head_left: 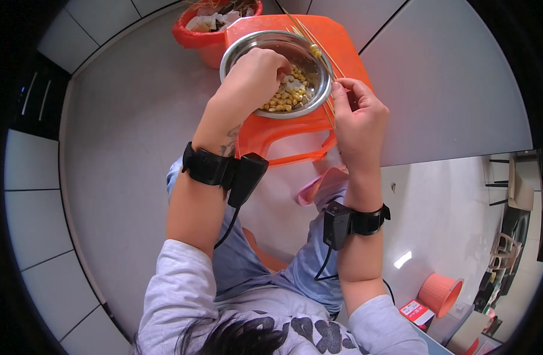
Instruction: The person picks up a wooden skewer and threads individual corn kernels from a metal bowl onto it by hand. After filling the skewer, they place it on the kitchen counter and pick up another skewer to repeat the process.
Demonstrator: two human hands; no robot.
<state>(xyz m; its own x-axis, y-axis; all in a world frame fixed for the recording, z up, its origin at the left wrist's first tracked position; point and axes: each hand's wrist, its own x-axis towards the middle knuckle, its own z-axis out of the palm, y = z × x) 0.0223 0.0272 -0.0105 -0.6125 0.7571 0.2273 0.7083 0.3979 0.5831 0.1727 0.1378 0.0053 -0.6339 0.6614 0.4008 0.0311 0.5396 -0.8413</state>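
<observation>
A steel bowl (pixel 227 52) with yellow corn kernels (pixel 287 97) in it stands on an orange plastic stool (pixel 349 50). My left hand (pixel 261 70) reaches into the bowl, its fingers curled down at the kernels; the fingertips and anything between them are hidden. At the bowl's right edge my right hand (pixel 359 102) pinches a thin wooden skewer, which slants up and left over the bowl. A few kernels (pixel 316 51) are threaded near its upper part. More skewers (pixel 304 26) lie across the stool, partly beneath the bowl.
Behind the stool at the left is a red bin (pixel 199 40) with scraps. A grey panel (pixel 443 89) rises at the right. A pink slipper (pixel 327 182) is below the stool. A pink bucket (pixel 440 294) and a red-and-white box (pixel 416 312) are at the lower right.
</observation>
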